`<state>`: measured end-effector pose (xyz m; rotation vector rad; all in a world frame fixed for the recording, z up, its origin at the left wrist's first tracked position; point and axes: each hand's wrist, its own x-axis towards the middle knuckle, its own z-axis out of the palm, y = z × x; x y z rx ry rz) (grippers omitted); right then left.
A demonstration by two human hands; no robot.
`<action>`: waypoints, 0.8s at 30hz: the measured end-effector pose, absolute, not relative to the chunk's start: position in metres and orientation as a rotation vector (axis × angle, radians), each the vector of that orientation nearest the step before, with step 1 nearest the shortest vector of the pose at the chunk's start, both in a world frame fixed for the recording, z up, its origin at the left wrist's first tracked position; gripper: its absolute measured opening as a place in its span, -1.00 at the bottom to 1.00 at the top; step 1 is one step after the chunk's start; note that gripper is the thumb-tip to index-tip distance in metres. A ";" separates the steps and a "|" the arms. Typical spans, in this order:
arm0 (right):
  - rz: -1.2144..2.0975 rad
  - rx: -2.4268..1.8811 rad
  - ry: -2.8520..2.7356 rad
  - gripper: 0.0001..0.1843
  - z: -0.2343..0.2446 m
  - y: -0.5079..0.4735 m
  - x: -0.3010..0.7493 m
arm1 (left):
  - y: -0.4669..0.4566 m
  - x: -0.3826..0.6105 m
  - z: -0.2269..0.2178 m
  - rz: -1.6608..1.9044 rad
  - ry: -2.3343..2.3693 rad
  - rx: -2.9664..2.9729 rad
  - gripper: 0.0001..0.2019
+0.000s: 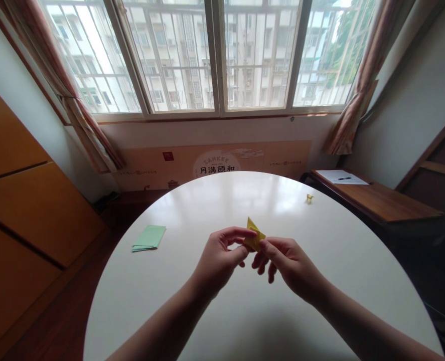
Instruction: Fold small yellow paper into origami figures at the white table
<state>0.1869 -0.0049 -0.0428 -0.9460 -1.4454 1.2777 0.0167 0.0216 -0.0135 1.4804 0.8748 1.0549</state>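
A small piece of folded yellow paper (255, 235) is held above the middle of the table, one pointed corner sticking up. My left hand (222, 253) pinches it from the left between thumb and index finger. From the right, my right hand (286, 258) grips its lower right edge with thumb and index finger, the other fingers curled loosely below. My fingertips hide part of the paper's lower side.
The round white table (207, 316) bears a stack of green and bluish paper sheets (149, 237) at left and a small yellow folded paper figure (309, 198) at far right. Beyond it, a wooden desk (391, 200) holds a white sheet (335, 176) and a pen (344, 178).
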 end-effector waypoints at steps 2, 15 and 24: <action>1.252 -0.950 -1.471 -0.51 -0.043 -0.005 0.186 | 0.021 0.017 -0.013 1.068 0.873 1.466 -0.74; 1.184 -0.998 -1.515 -0.68 -0.044 -0.009 0.187 | 0.022 0.015 -0.013 1.075 0.886 1.505 -0.70; 1.139 -0.990 -1.548 -0.69 -0.042 -0.009 0.184 | 0.017 0.019 -0.014 1.112 0.953 1.577 -0.72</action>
